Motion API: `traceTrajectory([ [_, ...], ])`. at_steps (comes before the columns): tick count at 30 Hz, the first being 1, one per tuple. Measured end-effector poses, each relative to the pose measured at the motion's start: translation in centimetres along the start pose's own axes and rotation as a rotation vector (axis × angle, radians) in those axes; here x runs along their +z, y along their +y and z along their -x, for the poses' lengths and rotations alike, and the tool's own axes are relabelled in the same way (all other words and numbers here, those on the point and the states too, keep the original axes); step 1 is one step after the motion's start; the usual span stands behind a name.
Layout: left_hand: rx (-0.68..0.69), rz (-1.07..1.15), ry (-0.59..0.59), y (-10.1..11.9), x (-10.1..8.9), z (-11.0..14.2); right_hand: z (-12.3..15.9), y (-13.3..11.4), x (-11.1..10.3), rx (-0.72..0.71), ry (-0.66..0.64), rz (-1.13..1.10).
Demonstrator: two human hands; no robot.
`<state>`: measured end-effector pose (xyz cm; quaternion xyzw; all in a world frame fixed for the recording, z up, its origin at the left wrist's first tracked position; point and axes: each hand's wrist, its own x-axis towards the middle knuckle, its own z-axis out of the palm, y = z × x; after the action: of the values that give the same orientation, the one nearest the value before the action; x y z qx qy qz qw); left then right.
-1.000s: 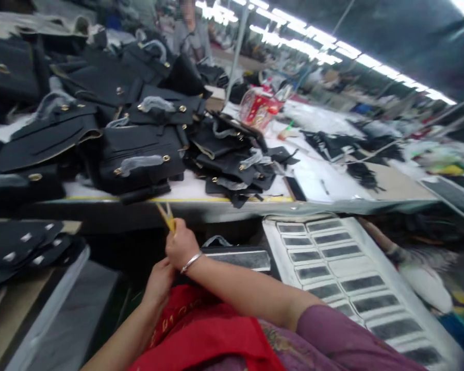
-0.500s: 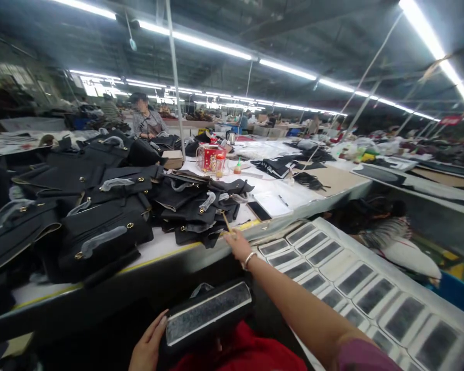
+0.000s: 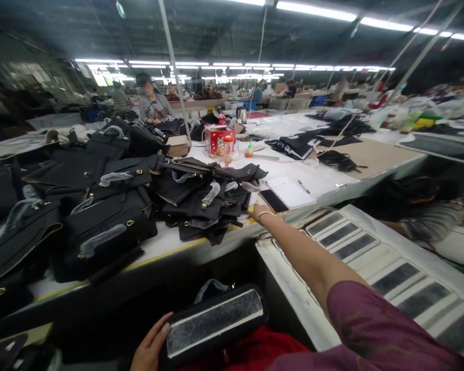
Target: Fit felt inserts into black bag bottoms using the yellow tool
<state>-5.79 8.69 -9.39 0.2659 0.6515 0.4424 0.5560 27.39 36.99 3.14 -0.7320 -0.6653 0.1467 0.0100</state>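
Observation:
My left hand (image 3: 150, 346) grips the left end of a black bag piece (image 3: 214, 324) with a grey fuzzy strip on its face, held over my red apron (image 3: 263, 350). My right arm is stretched forward, and my right hand (image 3: 259, 209) rests at the front edge of the long white worktable (image 3: 170, 242). It lies beside a pile of black bag parts (image 3: 204, 201) and a dark phone (image 3: 274, 200). Its fingers are turned away from me, so their grip is hidden. A bit of yellow shows at the fingertips.
Black handbags (image 3: 100, 226) crowd the table's left half. A red box (image 3: 219, 140), a sheet of paper with a pen (image 3: 294, 189) and black strips (image 3: 338, 161) lie farther off. A white board of grey panels (image 3: 371, 257) sits to my right. A co-worker (image 3: 151, 105) sits across; another person (image 3: 425, 214) bends low at right.
My right hand, which held a yellow tool near my lap, has reached out to the table edge by the phone. My view rose from my lap to the table.

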Motion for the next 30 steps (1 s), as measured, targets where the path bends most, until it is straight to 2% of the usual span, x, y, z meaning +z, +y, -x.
traceTrajectory([
  [2, 0.013, -0.064, 0.032, 0.1, 0.1, 0.7, -1.3, 0.1, 0.6, 0.013, -0.026, 0.029],
  [3, 0.062, -0.159, 0.048, 0.3, 0.0, 1.1, -1.7, 0.2, 0.9, 0.015, -0.034, 0.042],
  [5, 0.267, -0.441, 0.067, 1.3, -0.5, 2.0, -2.2, 0.4, 1.3, 0.012, -0.028, 0.079],
  [7, 0.498, -0.747, -0.011, 2.5, -1.0, 2.8, -1.4, 0.8, 1.8, -0.102, 0.012, 0.109],
  [8, 0.593, -0.888, -0.084, 3.1, -1.1, 3.0, -0.3, 1.1, 2.0, -0.218, -0.006, 0.098],
  [10, 0.709, -1.12, -0.248, 4.1, -1.2, 3.3, 3.4, 1.8, 2.7, -0.519, -0.163, 0.03],
  [12, 0.738, -1.28, -0.359, 4.8, -0.8, 3.3, 8.2, 2.5, 3.8, -0.793, -0.417, -0.027],
  [14, 0.708, -1.392, -0.399, 5.4, -0.4, 3.0, 12.8, 3.1, 5.3, -0.946, -0.503, 0.009],
  [16, 0.667, -1.468, -0.409, 5.9, 0.1, 2.7, 15.9, 3.5, 6.8, -0.968, -0.463, 0.068],
  [18, 0.649, -1.509, -0.428, 6.5, 0.4, 2.5, 17.2, 3.5, 7.8, -0.959, -0.393, 0.103],
  [21, 0.653, -1.536, -0.471, 7.2, 0.6, 2.2, 16.9, 3.1, 8.1, -0.964, -0.344, 0.12],
  [30, 0.653, -1.447, -0.494, 7.3, 0.1, 1.9, 16.8, 2.4, 8.0, -0.897, -0.341, 0.071],
])
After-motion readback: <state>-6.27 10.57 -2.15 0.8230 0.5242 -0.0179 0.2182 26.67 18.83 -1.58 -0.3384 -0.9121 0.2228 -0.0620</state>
